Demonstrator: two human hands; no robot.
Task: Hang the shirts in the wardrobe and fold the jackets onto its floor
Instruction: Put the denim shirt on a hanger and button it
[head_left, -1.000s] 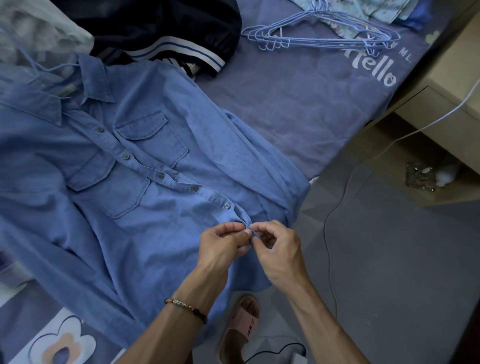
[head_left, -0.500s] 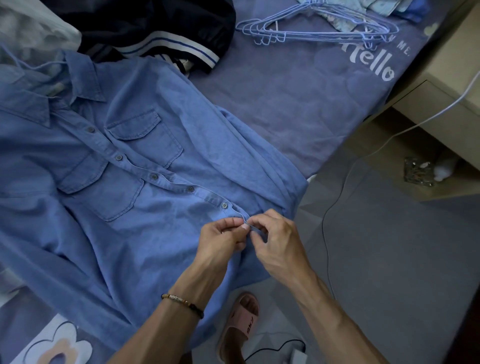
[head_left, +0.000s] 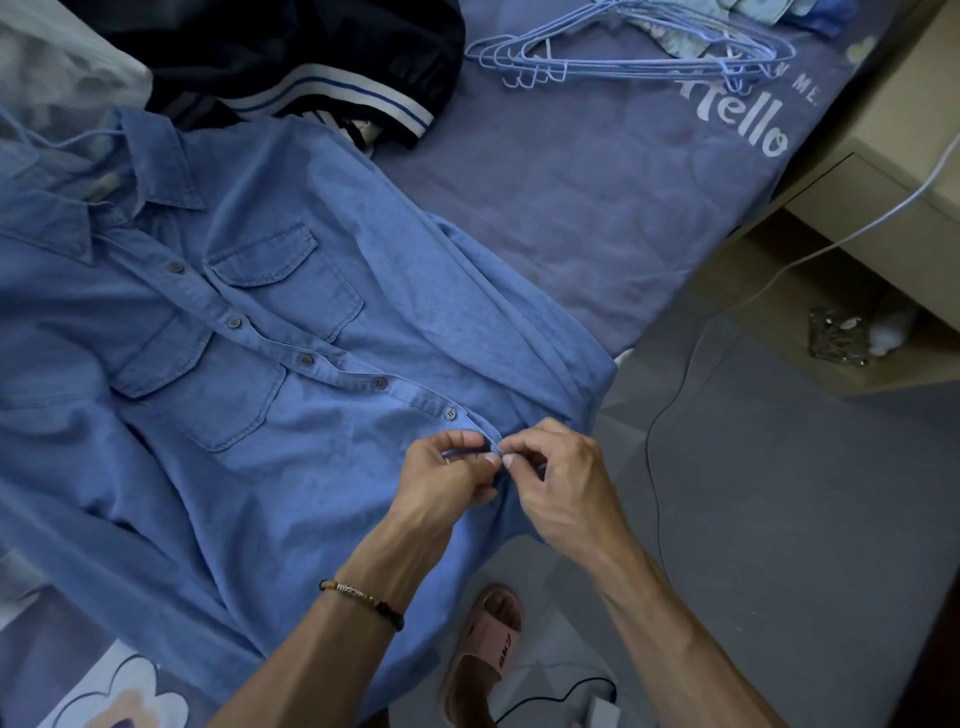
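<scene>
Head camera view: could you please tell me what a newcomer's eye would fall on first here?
A blue denim shirt spread across the bed fills the left and centre. At its lower placket, the left hand and right hand pinch the fabric together. A bundle of light blue wire hangers lies at the top.

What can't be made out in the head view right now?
- Button at the blue shirt's placket end: hidden behind the left hand and right hand pinching there.
- Shirt's left side: cut off by the frame edge.
- Wire hanger in the collar: mostly inside the fabric.
- Wardrobe: not in view.
</scene>
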